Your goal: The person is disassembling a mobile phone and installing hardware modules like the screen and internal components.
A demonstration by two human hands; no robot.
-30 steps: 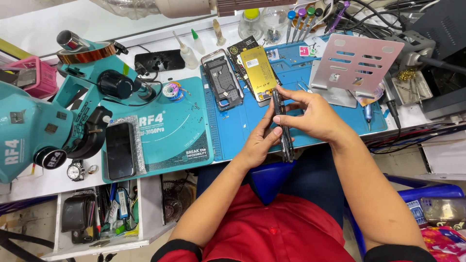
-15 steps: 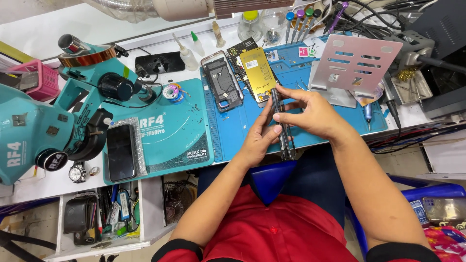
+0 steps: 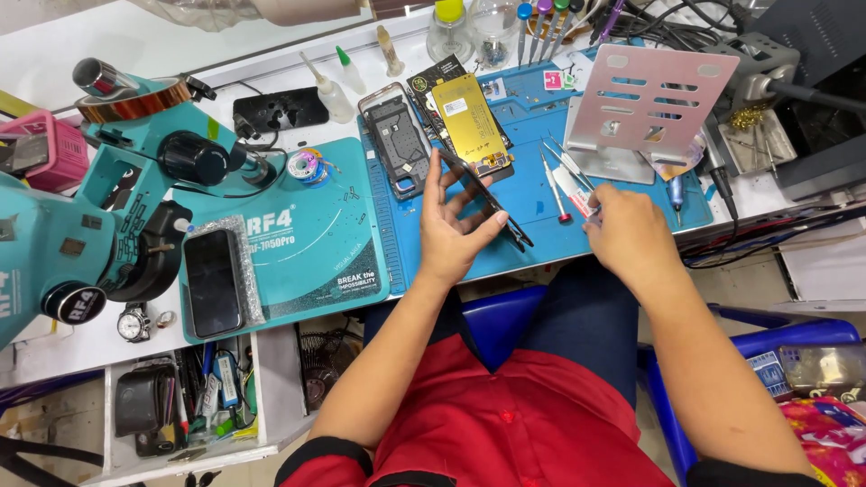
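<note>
My left hand point(image 3: 448, 230) holds a thin dark phone screen panel point(image 3: 487, 200) edge-up over the blue work mat point(image 3: 541, 243), fingers spread along its side. My right hand point(image 3: 629, 236) is off the panel, lower right on the mat. Its fingertips touch the end of a white-handled tool point(image 3: 571, 188) that lies among tweezers and a red-tipped screwdriver point(image 3: 552, 189). Whether it grips the tool is hidden by the back of the hand. Behind the panel lie an open phone housing point(image 3: 397, 140) and a gold-coloured phone part point(image 3: 467, 113).
A teal microscope point(image 3: 81, 207) stands at the left beside a teal mat point(image 3: 316, 243). On that mat is a dark phone point(image 3: 212, 281). A perforated metal stand point(image 3: 649, 99), small bottles point(image 3: 332, 90), cables and a tool drawer point(image 3: 180, 397) surround the mats.
Both hands held the dark panel together before. My right hand has let go and moved right to the tools, while my left hand keeps the panel and has opened its fingers.
</note>
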